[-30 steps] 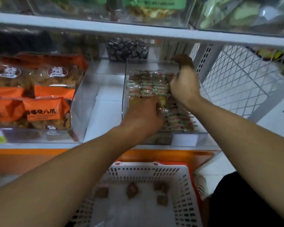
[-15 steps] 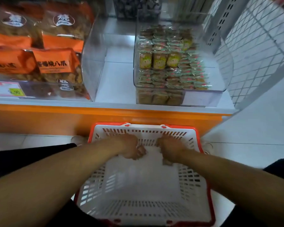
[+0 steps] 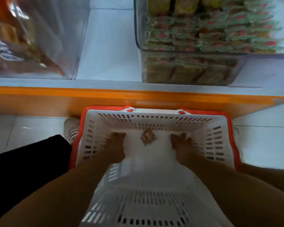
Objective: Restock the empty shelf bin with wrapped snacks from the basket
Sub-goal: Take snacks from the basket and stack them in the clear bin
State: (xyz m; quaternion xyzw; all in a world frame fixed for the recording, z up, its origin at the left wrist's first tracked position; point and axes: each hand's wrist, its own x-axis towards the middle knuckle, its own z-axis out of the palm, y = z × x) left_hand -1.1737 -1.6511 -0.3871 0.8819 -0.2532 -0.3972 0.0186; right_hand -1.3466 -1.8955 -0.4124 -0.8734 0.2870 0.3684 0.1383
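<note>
Both of my hands are down inside the white basket with the orange rim (image 3: 233, 145) on the floor. My left hand (image 3: 116, 147) is curled, with something brown like a wrapped snack at its fingertips. My right hand (image 3: 181, 142) has its fingers bent toward the basket floor, and blur hides whether it holds anything. One brown wrapped snack (image 3: 147, 136) lies loose on the basket floor between the hands. Above, on the shelf, the clear bin (image 3: 192, 69) is packed with rows of wrapped snacks.
The orange shelf edge (image 3: 138, 97) runs across just beyond the basket. A clear bin with large orange-and-brown snack bags (image 3: 23, 46) stands at the left of the shelf, with bare white shelf (image 3: 108, 46) between the two bins. White tiled floor lies on both sides.
My hands left the shelf bin and dropped into the basket. They then moved apart, uncovering one snack between them, and my view tilted down toward the basket.
</note>
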